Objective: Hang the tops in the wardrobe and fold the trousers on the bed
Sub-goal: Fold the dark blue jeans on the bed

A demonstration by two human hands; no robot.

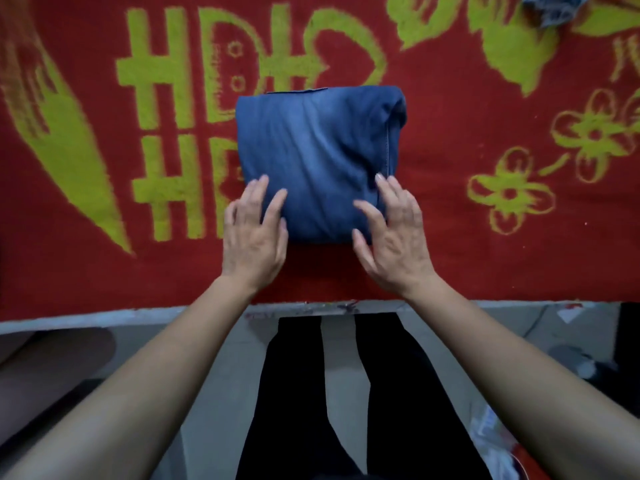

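Observation:
A pair of blue denim trousers (320, 157) lies folded into a compact square on the bed, which is covered by a red blanket (450, 237) with yellow-green letters and flowers. My left hand (254, 230) rests flat on the fold's near left corner, fingers spread. My right hand (393, 233) lies on the near right corner, fingers apart, touching the seam side. Neither hand grips the cloth. A second bundle of pale blue denim (554, 8) sits at the far right of the bed, cut off by the frame's top edge.
The bed's near edge (121, 317) runs across the view just below my wrists. Below it are my legs in black trousers (346, 393) on a grey floor. Some crumpled items (491, 431) lie on the floor at the lower right.

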